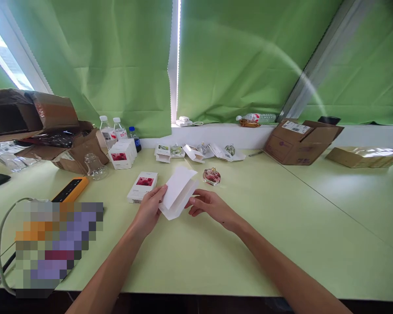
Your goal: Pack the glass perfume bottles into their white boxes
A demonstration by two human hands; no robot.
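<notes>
My left hand (150,208) grips a white folded card insert (180,187) by its left side, thumb on top. The card is bent into panels with an open fold facing right. At its lower right edge, the fingertips of my right hand (208,205) are bent against the card. Just left of the card, a white box with a red flower picture (143,185) lies flat on the table. Beyond my right hand sits a round glass bottle with red flowers inside and a gold-coloured top (212,176).
Along the back lie several opened white packages with glass ornaments (176,150). White boxes (122,154), bottles (108,133) and a clear jar (96,166) stand left, near cardboard boxes (52,113). An orange power strip (71,189) lies left. Another carton (298,141) is back right.
</notes>
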